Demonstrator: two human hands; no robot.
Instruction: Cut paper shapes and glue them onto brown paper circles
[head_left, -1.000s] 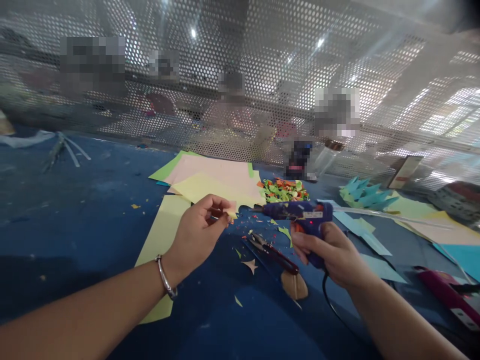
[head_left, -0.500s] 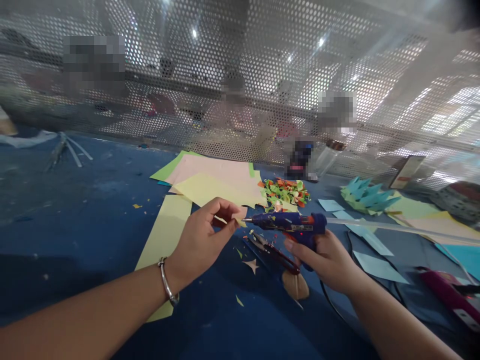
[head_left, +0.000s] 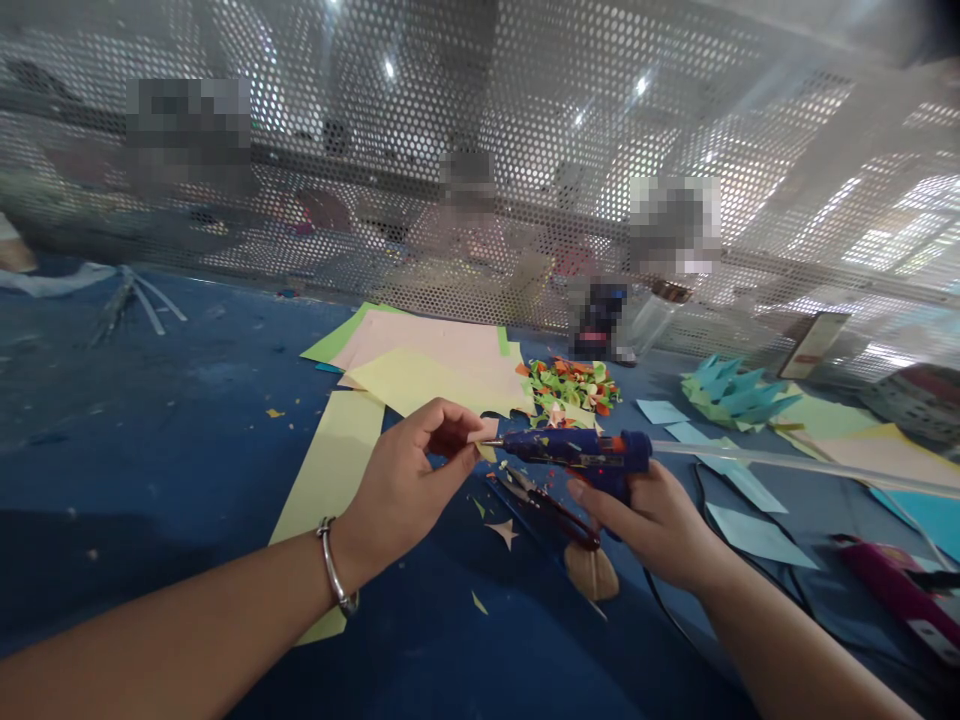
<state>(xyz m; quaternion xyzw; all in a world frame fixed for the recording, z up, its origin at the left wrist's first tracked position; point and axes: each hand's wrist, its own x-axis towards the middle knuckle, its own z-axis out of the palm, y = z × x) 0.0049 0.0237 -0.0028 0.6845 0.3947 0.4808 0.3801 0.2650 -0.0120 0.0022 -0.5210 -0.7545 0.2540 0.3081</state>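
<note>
My left hand (head_left: 420, 475) pinches a small pink and yellow paper piece (head_left: 486, 436) between thumb and fingers; part of it is hidden by the fingertips. In my right hand (head_left: 664, 520) is a blue hot glue gun (head_left: 570, 449), its metal tip at the paper. A long clear glue stick (head_left: 750, 454) juts from the gun's rear. Beneath the gun lie scissors (head_left: 551, 510) with dark red handles, partly covered. A pink paper star (head_left: 504, 533) rests nearby on the blue table (head_left: 420, 660).
Behind the hands are stacked paper sheets (head_left: 431, 340) and a heap of coloured paper bits (head_left: 574, 385). A blue paper flower (head_left: 739, 390), blue paper strips (head_left: 761, 535) and a purple tool (head_left: 900, 590) lie right. A perforated metal screen (head_left: 360, 220) borders the table; people are behind it.
The glue gun has rolled slightly in my right hand, and the paper piece has tilted a little in my left fingers. Everything else looks the same.
</note>
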